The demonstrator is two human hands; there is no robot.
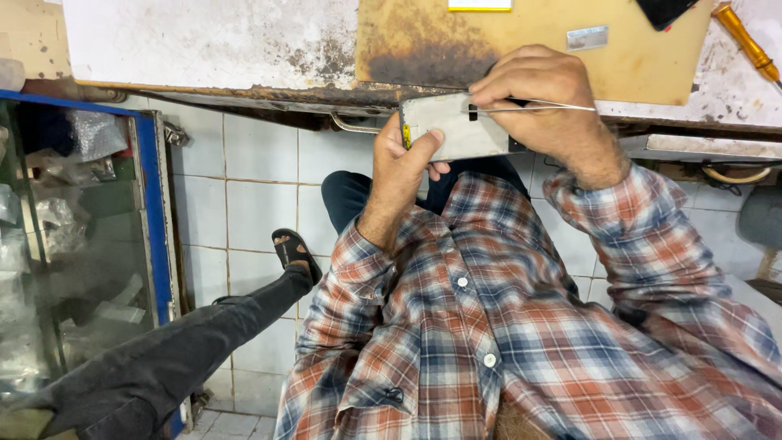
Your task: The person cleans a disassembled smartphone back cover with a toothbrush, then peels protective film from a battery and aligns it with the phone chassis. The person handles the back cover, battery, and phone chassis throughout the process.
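1. A flat, pale grey rectangular metal-backed device is clamped in the left hand, the thumb pressed across its lower face and the fingers curled behind it, just below the edge of the workbench
2. A thin silvery metal tool is pinched between the closed fingertips of the right hand, and its tip is laid at a small dark slot near the top of the device
3. A small yellow patch is seen on the left end of the device, beside the left thumb
4. Both forearms are covered by the sleeves of a red, blue and white checked shirt
5. Above the hands, a scorched tan board is laid on the stained white workbench, with a yellow-handled screwdriver at its right
6. At the left, a blue-framed glass cabinet is stood on the white tiled floor, and a leg in dark trousers with a black sandal is stretched beside it
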